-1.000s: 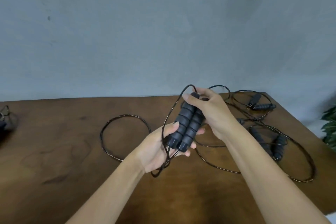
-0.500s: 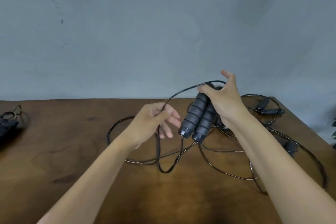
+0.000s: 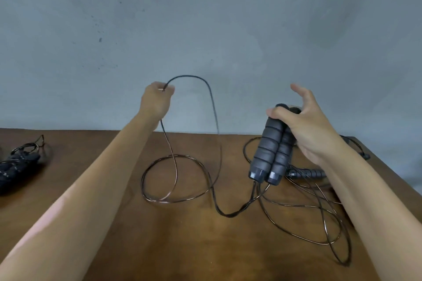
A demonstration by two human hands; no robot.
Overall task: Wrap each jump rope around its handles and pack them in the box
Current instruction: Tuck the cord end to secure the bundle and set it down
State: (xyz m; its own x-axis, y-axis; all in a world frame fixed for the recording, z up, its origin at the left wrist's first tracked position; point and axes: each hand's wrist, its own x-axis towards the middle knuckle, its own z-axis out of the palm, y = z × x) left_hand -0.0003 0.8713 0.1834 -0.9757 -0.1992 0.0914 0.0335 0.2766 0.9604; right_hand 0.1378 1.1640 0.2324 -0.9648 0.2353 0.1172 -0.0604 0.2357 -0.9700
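Note:
My right hand [image 3: 306, 128] grips two black ribbed jump-rope handles [image 3: 270, 150] side by side, held above the table with their caps pointing down. Its forefinger sticks up free. From the caps a thin black rope [image 3: 214, 116] runs down to the wooden table [image 3: 182, 246], loops there, and rises in an arch to my left hand [image 3: 156, 100], which pinches it high above the table's far edge. No box is in view.
A wrapped jump rope bundle [image 3: 18, 166] lies at the table's left edge. More loose ropes and another handle [image 3: 307, 173] lie tangled under and behind my right hand. A grey wall stands behind the table.
My left hand rose up and to the left, pulling a length of rope into a tall arch. My right hand moved right with the handles.

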